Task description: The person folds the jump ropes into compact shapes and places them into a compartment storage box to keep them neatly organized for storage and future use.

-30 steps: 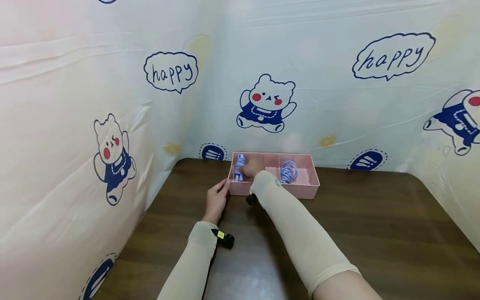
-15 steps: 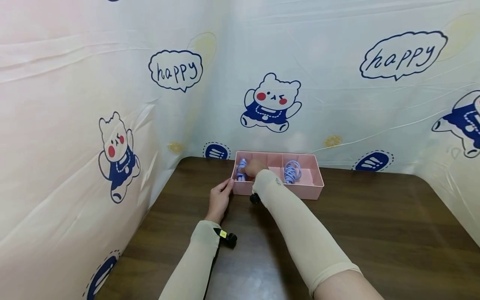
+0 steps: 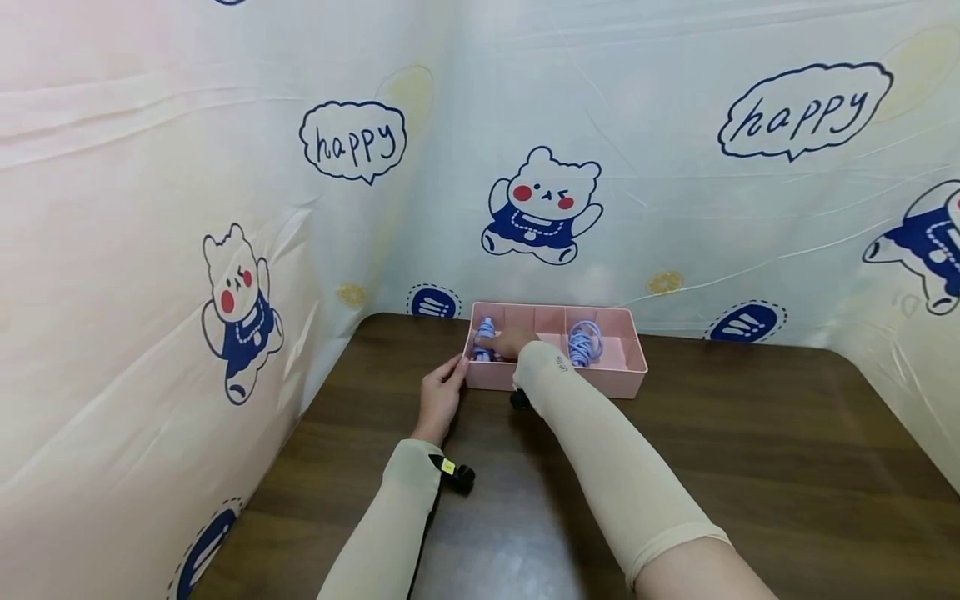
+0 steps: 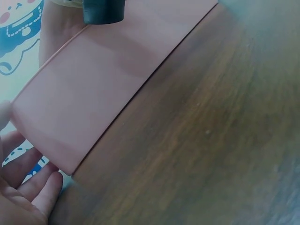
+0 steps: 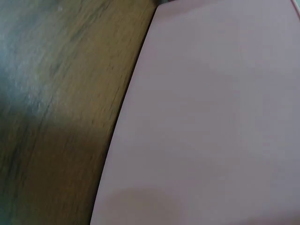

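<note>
A pink divided box [image 3: 557, 379] stands at the far side of the table. In its left compartment lies a wound bundle of purple-blue cord [image 3: 486, 325], roughly along the compartment's length. My right hand [image 3: 513, 340] reaches into that compartment, one finger stretched over the bundle; its other fingers are partly hidden. A looped coil of similar cord [image 3: 583, 343] sits in a compartment farther right. My left hand [image 3: 438, 393] touches the box's front left corner from outside. In the left wrist view its fingers [image 4: 47, 192] lie against the end wall. The right wrist view holds only box wall and table.
The brown wooden table [image 3: 712, 467] extends in front of the box and to both sides. A printed cloth [image 3: 645, 217] hangs close behind the box and down the left side. Small black cameras [image 3: 463, 477] are strapped to both wrists.
My right hand has shifted slightly right, and one finger now shows stretched across the cord bundle. The bundle tilted and settled lower. My left hand stays at the box corner; the head view shifted a little.
</note>
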Available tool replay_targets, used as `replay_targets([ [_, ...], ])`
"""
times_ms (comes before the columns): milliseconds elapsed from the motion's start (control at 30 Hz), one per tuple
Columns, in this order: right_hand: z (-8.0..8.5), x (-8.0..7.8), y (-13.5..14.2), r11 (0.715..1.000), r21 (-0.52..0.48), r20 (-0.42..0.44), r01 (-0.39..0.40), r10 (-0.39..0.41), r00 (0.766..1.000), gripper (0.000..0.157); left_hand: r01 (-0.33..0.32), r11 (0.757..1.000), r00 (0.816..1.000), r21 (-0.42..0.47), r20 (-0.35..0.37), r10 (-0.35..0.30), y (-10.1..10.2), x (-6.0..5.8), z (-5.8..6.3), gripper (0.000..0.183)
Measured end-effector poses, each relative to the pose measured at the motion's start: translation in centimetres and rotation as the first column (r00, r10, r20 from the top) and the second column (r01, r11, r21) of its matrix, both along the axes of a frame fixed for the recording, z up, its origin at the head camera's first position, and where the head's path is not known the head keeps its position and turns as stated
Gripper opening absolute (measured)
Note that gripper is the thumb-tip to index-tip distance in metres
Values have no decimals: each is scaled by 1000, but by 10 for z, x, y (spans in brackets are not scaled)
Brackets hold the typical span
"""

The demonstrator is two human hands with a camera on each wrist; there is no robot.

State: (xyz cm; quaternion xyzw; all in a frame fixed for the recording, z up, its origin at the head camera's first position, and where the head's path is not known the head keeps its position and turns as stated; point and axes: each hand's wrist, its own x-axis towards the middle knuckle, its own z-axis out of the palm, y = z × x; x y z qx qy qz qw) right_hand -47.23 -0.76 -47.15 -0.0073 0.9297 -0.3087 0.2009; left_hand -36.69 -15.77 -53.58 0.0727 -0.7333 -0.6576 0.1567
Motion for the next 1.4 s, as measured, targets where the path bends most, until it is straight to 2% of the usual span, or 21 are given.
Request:
replay_targets([
  [67, -3, -5, 2, 999, 32, 17, -23, 23, 1000, 94, -3, 1000, 1000, -3, -18, 3, 1, 0, -1, 38],
  [167, -14, -18, 5, 997, 62, 17, -43, 42, 999, 98, -9, 1000, 999, -5, -33, 8, 4, 0, -1, 37],
  [400, -46, -54, 18, 1000, 16, 5, -24, 24, 1000, 88, 5, 1000, 1000, -13, -20, -5, 8, -2, 0, 39],
  [467, -52, -61, 22, 999, 22, -10, -47, 47, 999, 82, 11, 1000, 1000, -15, -17, -12, 9, -3, 0, 39],
  [533, -53, -61, 24, 995, 52, -47, -91, 93, 995, 68, 16, 1000, 1000, -16, -15, -16, 10, -3, -1, 38],
  [600, -50, -57, 27, 986, 97, -97, -132, 142, 985, 52, 17, 1000, 1000, -15, -11, -17, 12, -3, -2, 38],
  [700, -37, -43, 32, 983, 109, -153, -146, 161, 975, 34, 21, 1000, 1000, -10, -9, -21, 13, -4, -4, 38],
  [833, -17, -28, 44, 997, -20, -151, -76, 72, 986, 26, 35, 999, 999, 11, -11, -35, 13, -8, -7, 41],
  [933, -4, -23, 52, 995, -84, -180, -51, 35, 983, 26, 52, 998, 999, 35, -4, -51, 12, -13, -6, 46],
  [1033, 10, -12, 57, 990, -132, -253, -55, 20, 967, 29, 62, 996, 998, 63, 8, -62, 8, -19, -5, 49],
  [1200, 18, 8, 60, 972, -228, -345, -55, -28, 938, 30, 50, 993, 998, 109, 32, -54, -8, -23, -9, 49],
  [1400, 13, 24, 76, 967, -245, -423, -78, -34, 905, 34, 42, 999, 995, -3, 94, -41, -29, -23, -10, 49],
])
